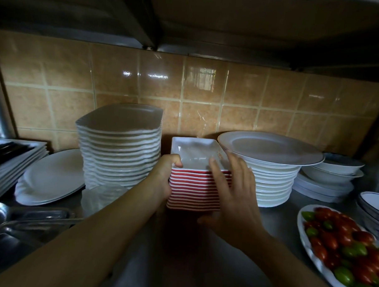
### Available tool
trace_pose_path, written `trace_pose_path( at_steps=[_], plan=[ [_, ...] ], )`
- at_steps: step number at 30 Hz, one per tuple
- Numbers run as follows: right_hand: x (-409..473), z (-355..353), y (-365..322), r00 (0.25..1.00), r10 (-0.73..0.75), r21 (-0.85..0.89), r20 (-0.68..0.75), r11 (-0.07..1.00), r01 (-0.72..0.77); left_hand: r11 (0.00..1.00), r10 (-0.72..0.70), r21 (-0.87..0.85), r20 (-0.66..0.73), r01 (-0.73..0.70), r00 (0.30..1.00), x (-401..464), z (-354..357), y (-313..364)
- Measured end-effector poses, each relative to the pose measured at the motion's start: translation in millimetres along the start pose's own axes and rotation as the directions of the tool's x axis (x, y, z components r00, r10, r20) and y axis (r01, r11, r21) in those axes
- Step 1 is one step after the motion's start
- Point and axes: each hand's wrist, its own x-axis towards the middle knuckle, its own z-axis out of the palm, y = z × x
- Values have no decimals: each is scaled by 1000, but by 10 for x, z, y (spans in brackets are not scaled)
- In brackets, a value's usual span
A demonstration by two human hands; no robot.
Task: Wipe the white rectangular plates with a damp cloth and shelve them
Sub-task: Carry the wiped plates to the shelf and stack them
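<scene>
Meanwhile, left hand (163,174) grips the red-striped dish stack (195,187) with curled fingers; right hand (232,195) rests flat, fingers straight.

There is one view only, from a wide-angle camera worn on the person's head. It looks forward and somewhat down into a shelf bay, facing the tiled wall (186,104) at the back almost square on. The underside of the upper shelf (233,21) fills the top of the frame and the steel bench (274,220) the bottom. The camera sits close: both forearms run in from the lower edge, the left hand (163,177) and right hand (232,193) land near the centre, and straight lines bow towards the edges. With a single camera, no part of the scene is shared between views.
</scene>
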Motion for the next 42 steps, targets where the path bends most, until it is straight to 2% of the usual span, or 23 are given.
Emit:
trace_pose_path(
  at_steps=[5,9,13,15,16,17,18,19,20,21,22,23,24,26,28,33,37,42],
  plan=[
    [40,251,84,992,-119,-144,-51,983,111,998,-26,52,2,26,1000,-20,0,20],
    [63,335,115,973,-171,-137,-157,979,150,993,-55,103,-8,56,998,-63,-3,53],
    [79,326,121,971,-171,-87,-170,984,158,985,-76,158,25,71,997,-150,-31,34],
    [93,328,139,971,-172,-73,-164,984,162,967,33,253,13,-35,999,-217,-61,-63],
    [103,325,148,971,-174,-71,-161,984,164,918,185,353,18,-179,983,-253,-97,-128],
    [112,327,152,971,-178,-70,-159,983,169,812,364,461,80,-358,928,-290,-151,-193],
    [118,324,155,970,-183,-72,-159,982,174,642,496,563,213,-521,842,-340,-201,-250],
    [123,320,158,969,-188,-76,-160,981,178,429,550,677,329,-598,768,-374,-249,-305],
    [136,311,163,969,-192,-79,-157,980,181,189,555,802,389,-566,736,-403,-280,-351],
    [145,305,170,969,-193,-79,-151,980,183,-43,569,879,413,-475,711,-425,-293,-394],
    [156,299,177,970,-195,-78,-147,980,185,-231,611,889,449,-395,653,-395,-319,-440],
    [167,301,185,969,-196,-76,-147,979,187,-360,656,867,498,-344,567,-367,-330,-472],
    [174,309,193,969,-199,-76,-149,979,189,-415,684,854,520,-314,511,-305,-347,-500],
    [195,338,203,966,-206,-77,-155,978,196,-429,725,850,526,-306,445,-184,-366,-508],
    [220,382,220,964,-210,-75,-163,977,200,-415,738,854,518,-314,432,-124,-347,-479],
    [322,494,294,963,-206,-66,-172,978,197,-419,744,877,480,-235,464,27,-262,-432],
    [389,578,363,968,-198,-71,-155,979,189,-400,740,888,459,-227,492,151,-248,-427],
    [459,690,418,964,-213,-81,-157,976,202,-374,691,898,437,-233,576,180,-185,-397]
  ],
)
